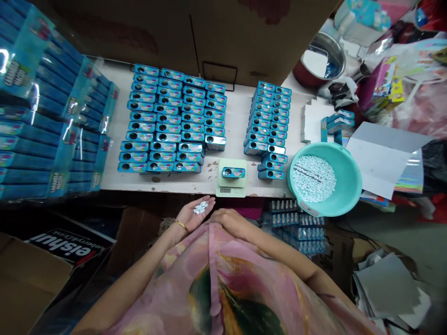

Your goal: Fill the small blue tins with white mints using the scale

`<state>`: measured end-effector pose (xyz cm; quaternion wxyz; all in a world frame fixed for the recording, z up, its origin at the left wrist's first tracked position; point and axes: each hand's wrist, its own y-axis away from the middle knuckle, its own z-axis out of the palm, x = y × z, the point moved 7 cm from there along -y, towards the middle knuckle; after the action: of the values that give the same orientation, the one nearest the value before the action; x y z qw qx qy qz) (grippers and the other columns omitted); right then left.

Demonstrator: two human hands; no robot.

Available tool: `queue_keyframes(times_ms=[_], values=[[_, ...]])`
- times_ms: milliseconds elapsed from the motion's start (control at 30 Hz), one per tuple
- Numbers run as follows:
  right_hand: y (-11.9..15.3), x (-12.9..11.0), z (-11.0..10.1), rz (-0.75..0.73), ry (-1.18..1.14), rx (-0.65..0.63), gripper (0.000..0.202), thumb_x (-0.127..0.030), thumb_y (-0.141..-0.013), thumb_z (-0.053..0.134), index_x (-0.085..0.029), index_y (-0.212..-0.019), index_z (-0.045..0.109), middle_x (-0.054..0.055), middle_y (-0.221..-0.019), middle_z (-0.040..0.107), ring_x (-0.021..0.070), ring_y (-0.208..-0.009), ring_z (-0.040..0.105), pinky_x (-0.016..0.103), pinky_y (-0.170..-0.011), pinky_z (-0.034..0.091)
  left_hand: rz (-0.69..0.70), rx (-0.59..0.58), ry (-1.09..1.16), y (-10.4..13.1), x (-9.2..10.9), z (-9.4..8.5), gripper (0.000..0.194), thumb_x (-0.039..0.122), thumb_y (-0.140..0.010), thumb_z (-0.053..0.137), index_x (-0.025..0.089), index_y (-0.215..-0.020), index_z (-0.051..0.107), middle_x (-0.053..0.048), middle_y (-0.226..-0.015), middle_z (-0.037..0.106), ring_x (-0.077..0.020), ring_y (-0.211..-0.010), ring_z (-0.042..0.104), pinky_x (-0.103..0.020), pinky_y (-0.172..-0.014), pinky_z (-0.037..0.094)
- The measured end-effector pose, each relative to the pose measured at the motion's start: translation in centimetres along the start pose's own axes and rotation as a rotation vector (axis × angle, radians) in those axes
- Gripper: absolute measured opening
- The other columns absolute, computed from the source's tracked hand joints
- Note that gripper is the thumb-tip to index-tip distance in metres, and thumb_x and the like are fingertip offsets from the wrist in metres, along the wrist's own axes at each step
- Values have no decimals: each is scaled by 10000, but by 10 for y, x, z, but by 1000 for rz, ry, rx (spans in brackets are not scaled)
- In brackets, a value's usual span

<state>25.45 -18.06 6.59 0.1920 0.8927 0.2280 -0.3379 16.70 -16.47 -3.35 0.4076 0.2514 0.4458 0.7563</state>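
Note:
My left hand (pixel 194 215) is palm up just off the table's front edge, with a small heap of white candies (pixel 200 207) lying in it. Beside it my right hand (pixel 228 219) rests against my front, fingers curled, so whatever they may hold is hidden. Ahead of both hands a pale green digital scale (pixel 231 192) carries one small blue box (pixel 233 172) with an opening in its upper face. A few white pieces show in that opening. To the right a turquoise bucket (pixel 351 186) contains many more white candies (pixel 314 186).
Rows of blue boxes (pixel 164 118) stand on the left of the white table (pixel 235 111), with a smaller group (pixel 267 116) on the right. Packed blue trays (pixel 52 139) are stacked far left. A large cardboard box (pixel 157 32) closes off the back. White paper (pixel 380 163) lies beyond the bucket.

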Motion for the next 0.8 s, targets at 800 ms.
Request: queue_keyframes(times_ms=[800], values=[[-27, 18, -43, -41, 206, 237, 295, -148, -839, 403, -167, -1119, 493, 73, -1023, 540, 154, -915, 452, 270, -805, 415, 57, -149, 42, 17, 4, 68, 236, 59, -781, 345, 82, -747, 578, -63, -669, 623, -124, -637, 602, -252, -617, 516]])
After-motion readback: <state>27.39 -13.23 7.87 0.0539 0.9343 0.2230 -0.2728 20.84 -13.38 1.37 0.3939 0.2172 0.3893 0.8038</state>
